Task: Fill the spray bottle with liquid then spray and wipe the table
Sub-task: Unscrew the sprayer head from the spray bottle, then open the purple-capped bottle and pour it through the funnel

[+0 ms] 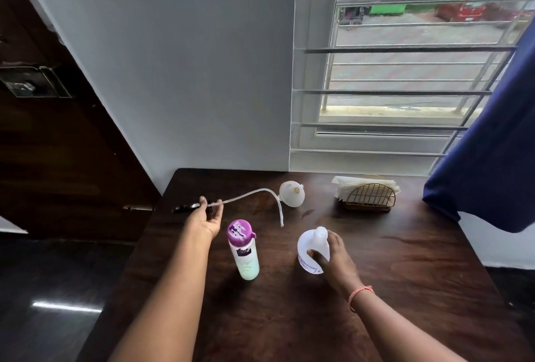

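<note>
Right hand (pixel 333 257) gripping uncapped spray bottle (pixel 314 248), upright on bench (pixel 405 275). Left hand (pixel 210 217) pinching sprayer tube (pixel 252 195), far left.

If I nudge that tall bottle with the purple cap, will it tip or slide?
The purple-capped bottle stands upright, tall and narrow, so a push near the cap would probably tip it. On its side it would likely roll, being round. How full it is cannot be seen.

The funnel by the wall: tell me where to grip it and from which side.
Pinch the funnel by its wide rim, coming from above and the near side. It lies tipped over with its mouth facing the camera, so the top of the rim is exposed; nothing blocks it but the dip tube alongside.
</note>
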### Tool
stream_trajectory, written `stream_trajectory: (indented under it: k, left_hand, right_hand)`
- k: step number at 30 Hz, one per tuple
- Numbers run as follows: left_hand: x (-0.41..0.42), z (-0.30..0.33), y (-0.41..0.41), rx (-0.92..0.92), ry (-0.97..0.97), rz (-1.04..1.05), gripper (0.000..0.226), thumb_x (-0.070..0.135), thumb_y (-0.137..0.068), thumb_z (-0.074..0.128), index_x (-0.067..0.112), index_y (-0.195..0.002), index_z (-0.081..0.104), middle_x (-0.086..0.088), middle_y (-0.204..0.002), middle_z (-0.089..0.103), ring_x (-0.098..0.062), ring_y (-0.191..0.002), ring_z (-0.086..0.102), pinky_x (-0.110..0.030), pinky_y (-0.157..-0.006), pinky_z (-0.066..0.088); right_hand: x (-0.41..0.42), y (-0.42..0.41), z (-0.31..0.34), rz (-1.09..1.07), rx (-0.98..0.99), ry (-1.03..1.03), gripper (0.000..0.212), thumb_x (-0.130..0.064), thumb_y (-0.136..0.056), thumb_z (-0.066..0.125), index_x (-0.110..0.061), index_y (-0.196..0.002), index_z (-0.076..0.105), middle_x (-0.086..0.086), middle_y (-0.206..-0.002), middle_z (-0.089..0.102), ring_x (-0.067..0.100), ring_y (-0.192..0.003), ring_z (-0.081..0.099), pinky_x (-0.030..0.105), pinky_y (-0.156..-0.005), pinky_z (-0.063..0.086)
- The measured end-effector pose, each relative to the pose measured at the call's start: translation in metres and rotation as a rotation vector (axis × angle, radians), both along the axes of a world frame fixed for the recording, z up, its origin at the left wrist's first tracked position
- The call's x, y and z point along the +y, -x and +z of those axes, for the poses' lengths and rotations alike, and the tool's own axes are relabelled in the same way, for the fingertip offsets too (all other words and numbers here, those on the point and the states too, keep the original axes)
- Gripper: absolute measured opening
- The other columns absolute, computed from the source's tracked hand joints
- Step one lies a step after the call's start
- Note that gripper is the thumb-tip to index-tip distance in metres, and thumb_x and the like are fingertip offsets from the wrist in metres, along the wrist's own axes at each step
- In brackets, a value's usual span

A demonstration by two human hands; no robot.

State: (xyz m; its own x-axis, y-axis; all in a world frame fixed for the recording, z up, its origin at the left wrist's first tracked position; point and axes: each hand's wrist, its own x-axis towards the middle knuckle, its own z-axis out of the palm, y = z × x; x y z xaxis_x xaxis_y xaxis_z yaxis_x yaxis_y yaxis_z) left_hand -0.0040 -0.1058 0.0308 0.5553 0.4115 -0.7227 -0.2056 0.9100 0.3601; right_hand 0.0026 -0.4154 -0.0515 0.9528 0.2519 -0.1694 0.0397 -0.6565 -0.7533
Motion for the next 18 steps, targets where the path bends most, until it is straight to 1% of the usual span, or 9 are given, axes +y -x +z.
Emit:
stream_trajectory:
  k: [3,4,5,7,10,12,14,16,18]
  left_hand:
    - [0.005,-0.028,0.009,0.08,-0.01,0.057,0.021,0.015,-0.096,0.052,0.006,-0.077,0.049,-0.004,-0.08,0.047,-0.021,-0.103,0.046,-0.026,-0.105,0.042]
    - [0.006,-0.04,0.012,0.114,-0.029,0.055,0.017,0.014,-0.096,0.053,0.005,-0.082,0.051,-0.002,-0.08,0.047,-0.02,-0.104,0.046,-0.026,-0.107,0.039]
    - [0.006,-0.05,0.013,0.138,-0.039,0.051,0.012,0.013,-0.095,0.053,0.003,-0.09,0.055,-0.001,-0.081,0.048,-0.019,-0.105,0.048,-0.025,-0.106,0.04]
    - [0.005,-0.072,0.018,0.16,-0.054,0.017,0.015,0.014,-0.095,0.054,0.002,-0.101,0.059,0.001,-0.081,0.051,-0.017,-0.109,0.056,-0.025,-0.101,0.044]
    - [0.003,-0.094,0.021,0.23,-0.103,-0.074,0.025,0.023,-0.093,0.06,-0.001,-0.088,0.056,-0.002,-0.081,0.055,-0.016,-0.112,0.059,-0.027,-0.1,0.047]
    - [-0.002,-0.102,0.024,0.31,-0.186,-0.132,0.035,0.027,-0.089,0.065,-0.006,-0.096,0.057,-0.007,-0.081,0.058,-0.019,-0.094,0.064,-0.03,-0.089,0.053]
    - [-0.008,-0.108,0.029,0.373,-0.289,-0.153,0.033,0.027,-0.088,0.067,-0.005,-0.089,0.056,-0.009,-0.079,0.06,-0.016,-0.067,0.063,-0.025,-0.068,0.056]
    - [-0.01,-0.116,0.035,0.459,-0.407,-0.209,0.033,0.028,-0.088,0.068,0.0,-0.077,0.056,-0.012,-0.081,0.065,-0.011,-0.045,0.063,-0.02,-0.045,0.05]
    - [-0.011,-0.121,0.039,0.516,-0.516,-0.26,0.031,0.03,-0.087,0.07,0.001,-0.078,0.061,-0.014,-0.081,0.07,-0.008,-0.035,0.06,-0.016,-0.033,0.043]
  right_hand:
    - [0.002,0.002,-0.006,-0.026,0.006,-0.022,0.067,-0.041,-0.088,0.061,-0.017,-0.143,0.032,-0.005,-0.147,0.03,0.019,-0.126,0.045,0.038,-0.099,0.042]
    - [0.004,0.002,-0.009,-0.036,0.009,-0.035,0.066,-0.039,-0.089,0.06,-0.016,-0.144,0.032,-0.004,-0.148,0.029,0.02,-0.128,0.042,0.037,-0.103,0.039]
    - [0.006,0.002,-0.01,-0.047,0.011,-0.05,0.065,-0.036,-0.089,0.06,-0.015,-0.144,0.032,-0.002,-0.148,0.029,0.02,-0.13,0.041,0.035,-0.105,0.036]
    - [0.009,0.004,-0.011,-0.07,0.017,-0.072,0.063,-0.032,-0.089,0.062,-0.014,-0.143,0.033,0.001,-0.148,0.029,0.02,-0.132,0.038,0.033,-0.107,0.034]
    - [0.014,0.007,-0.011,-0.1,0.01,-0.074,0.069,-0.037,-0.082,0.068,-0.024,-0.141,0.034,0.0,-0.148,0.025,0.023,-0.135,0.034,0.043,-0.109,0.033]
    - [0.016,0.01,-0.006,-0.123,-0.026,-0.071,0.078,-0.043,-0.074,0.073,-0.036,-0.139,0.031,-0.005,-0.148,0.022,0.019,-0.138,0.027,0.05,-0.108,0.033]
    - [0.018,0.013,0.003,-0.149,-0.072,-0.05,0.089,-0.045,-0.067,0.076,-0.04,-0.14,0.025,-0.008,-0.149,0.019,0.015,-0.141,0.021,0.054,-0.107,0.031]
    - [0.02,0.014,0.012,-0.161,-0.14,0.009,0.098,-0.048,-0.063,0.078,-0.043,-0.141,0.019,-0.011,-0.15,0.015,0.013,-0.142,0.016,0.054,-0.109,0.025]
    - [0.022,0.016,0.021,-0.157,-0.194,0.067,0.102,-0.05,-0.063,0.078,-0.046,-0.142,0.013,-0.013,-0.152,0.01,0.012,-0.143,0.008,0.054,-0.112,0.015]
